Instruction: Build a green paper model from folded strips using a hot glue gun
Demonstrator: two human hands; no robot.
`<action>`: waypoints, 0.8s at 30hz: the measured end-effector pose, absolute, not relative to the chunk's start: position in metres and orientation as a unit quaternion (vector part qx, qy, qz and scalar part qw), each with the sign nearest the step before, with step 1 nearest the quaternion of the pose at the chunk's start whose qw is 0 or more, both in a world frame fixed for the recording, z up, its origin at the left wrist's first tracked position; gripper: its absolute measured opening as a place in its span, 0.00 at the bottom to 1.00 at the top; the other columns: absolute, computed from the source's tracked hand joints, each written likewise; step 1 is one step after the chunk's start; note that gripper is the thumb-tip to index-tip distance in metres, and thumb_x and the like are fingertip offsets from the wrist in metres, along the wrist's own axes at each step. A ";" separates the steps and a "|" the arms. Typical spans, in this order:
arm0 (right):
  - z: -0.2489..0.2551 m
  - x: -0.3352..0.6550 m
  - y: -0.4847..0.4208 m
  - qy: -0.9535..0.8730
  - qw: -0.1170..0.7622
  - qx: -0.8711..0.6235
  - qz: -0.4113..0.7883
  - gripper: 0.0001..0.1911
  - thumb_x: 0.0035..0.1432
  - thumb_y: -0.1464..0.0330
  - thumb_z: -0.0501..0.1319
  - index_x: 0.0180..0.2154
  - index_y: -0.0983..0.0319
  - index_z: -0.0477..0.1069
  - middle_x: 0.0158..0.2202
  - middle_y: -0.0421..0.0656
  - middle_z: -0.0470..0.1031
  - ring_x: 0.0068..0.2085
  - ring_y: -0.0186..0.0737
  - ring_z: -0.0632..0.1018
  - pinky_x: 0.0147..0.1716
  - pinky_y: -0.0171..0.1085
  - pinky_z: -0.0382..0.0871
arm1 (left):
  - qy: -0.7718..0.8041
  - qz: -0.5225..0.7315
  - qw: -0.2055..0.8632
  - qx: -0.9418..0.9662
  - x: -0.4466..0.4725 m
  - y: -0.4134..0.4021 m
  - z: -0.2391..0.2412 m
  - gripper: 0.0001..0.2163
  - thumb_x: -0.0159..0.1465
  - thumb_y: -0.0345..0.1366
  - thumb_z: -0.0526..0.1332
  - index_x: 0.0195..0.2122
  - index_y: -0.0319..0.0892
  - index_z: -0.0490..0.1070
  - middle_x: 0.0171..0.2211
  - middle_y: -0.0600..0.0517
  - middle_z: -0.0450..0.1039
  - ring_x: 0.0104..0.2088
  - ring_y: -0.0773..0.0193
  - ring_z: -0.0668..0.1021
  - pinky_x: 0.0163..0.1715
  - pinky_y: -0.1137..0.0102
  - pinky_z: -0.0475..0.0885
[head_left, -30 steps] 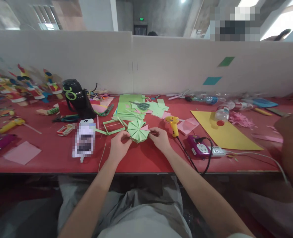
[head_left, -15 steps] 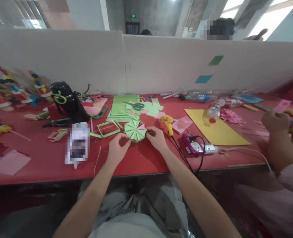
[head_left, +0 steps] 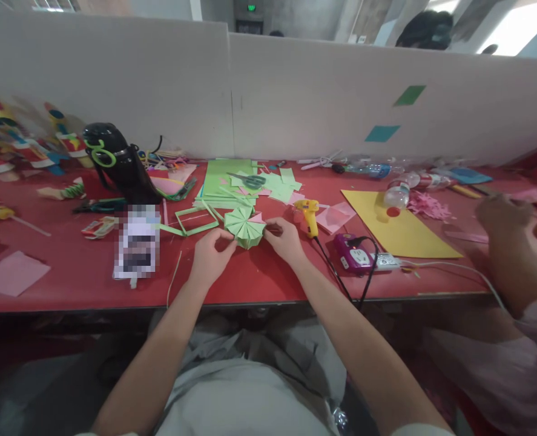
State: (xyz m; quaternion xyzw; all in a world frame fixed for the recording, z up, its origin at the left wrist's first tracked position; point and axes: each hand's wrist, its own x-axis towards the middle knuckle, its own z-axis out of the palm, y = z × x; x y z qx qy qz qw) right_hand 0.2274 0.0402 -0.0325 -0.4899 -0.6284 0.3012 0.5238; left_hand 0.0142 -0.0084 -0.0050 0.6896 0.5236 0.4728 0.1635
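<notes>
A green pleated paper rosette (head_left: 244, 226) lies on the red table (head_left: 259, 284) in front of me. My left hand (head_left: 210, 257) pinches its left edge with closed fingers. My right hand (head_left: 285, 238) grips its right edge, fingers curled. A pink paper piece peeks out behind the rosette. A green paper frame (head_left: 196, 220) lies just to the left of it.
A yellow glue gun (head_left: 308, 214) and a purple power strip (head_left: 353, 255) with cables sit to the right. Green paper sheets with scissors (head_left: 248, 180) lie behind. A black bottle (head_left: 116, 162), a phone (head_left: 136, 245), yellow paper (head_left: 399, 230) and a neighbouring person's hand (head_left: 499, 215) are around.
My hands and the rosette keep the same hold. The camera has tilted down a little. The neighbouring person's hand at the right has shifted.
</notes>
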 end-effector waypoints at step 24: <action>-0.029 0.227 0.036 -0.643 0.504 -0.492 0.301 0.09 0.51 0.64 0.63 0.35 0.61 0.75 0.36 0.46 0.80 0.39 0.44 0.80 0.41 0.42 0.74 | 0.518 0.479 0.175 0.686 0.017 -0.005 -0.005 0.01 0.60 0.32 0.64 0.31 0.44 0.72 0.33 0.52 0.78 0.38 0.59 0.79 0.42 0.65 0.74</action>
